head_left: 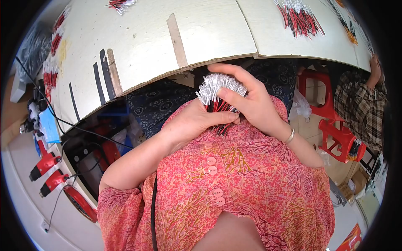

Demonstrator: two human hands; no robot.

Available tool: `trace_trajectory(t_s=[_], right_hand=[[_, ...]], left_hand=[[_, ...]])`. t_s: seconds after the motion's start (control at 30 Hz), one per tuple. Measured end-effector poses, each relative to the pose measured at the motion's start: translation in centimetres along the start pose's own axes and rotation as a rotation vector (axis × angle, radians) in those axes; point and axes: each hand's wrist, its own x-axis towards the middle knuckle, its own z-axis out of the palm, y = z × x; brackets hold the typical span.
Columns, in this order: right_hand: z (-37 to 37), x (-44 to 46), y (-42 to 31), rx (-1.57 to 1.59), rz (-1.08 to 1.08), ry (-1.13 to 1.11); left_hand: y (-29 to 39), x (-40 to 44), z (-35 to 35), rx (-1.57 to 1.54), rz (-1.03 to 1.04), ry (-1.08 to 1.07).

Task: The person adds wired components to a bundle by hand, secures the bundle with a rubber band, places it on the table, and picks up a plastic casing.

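And here's the left hand (pixel 194 119) and right hand (pixel 253 98), both curled around one wire bundle (pixel 221 83), pinching it just short of the table (pixel 217 33); two heat guns (pixel 44 166) lie left of it.

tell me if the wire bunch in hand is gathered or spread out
Gathered: the left hand and right hand hold the wire bunch together, its whitish tips crowded side by side.

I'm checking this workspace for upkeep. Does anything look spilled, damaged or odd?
Mildly, yes: a yellowish patch near the left end of the white tabletop looks like a stain against the pale surface. Nothing stands out in the held wire bundle.
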Motion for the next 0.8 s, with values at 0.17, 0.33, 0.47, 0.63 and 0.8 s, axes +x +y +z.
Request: trace_trajectory(t_s=[0.17, 0.33, 0.47, 0.63, 0.8], right_hand=[[-0.3, -0.1, 1.3, -0.070, -0.201, 0.189], [-0.8, -0.5, 0.2, -0.413, -0.292, 0.181], [-0.6, -0.4, 0.0, -0.507, -0.424, 0.288], [-0.9, -0.5, -0.3, -0.608, -0.512, 0.275], [-0.7, -0.5, -0.5, -0.536, -0.533, 0.275]], left_hand=[[-0.2, 0.1, 0.1, -0.024, 0.019, 0.011], [-0.4, 0.3, 0.1, -0.007, 0.055, 0.010], [-0.4, 0.4, 0.1, -0.006, 0.067, 0.002], [-0.4, 0.4, 0.2, -0.023, 0.108, 0.003], [-0.1, 0.4, 0.2, -0.031, 0.093, 0.002]])
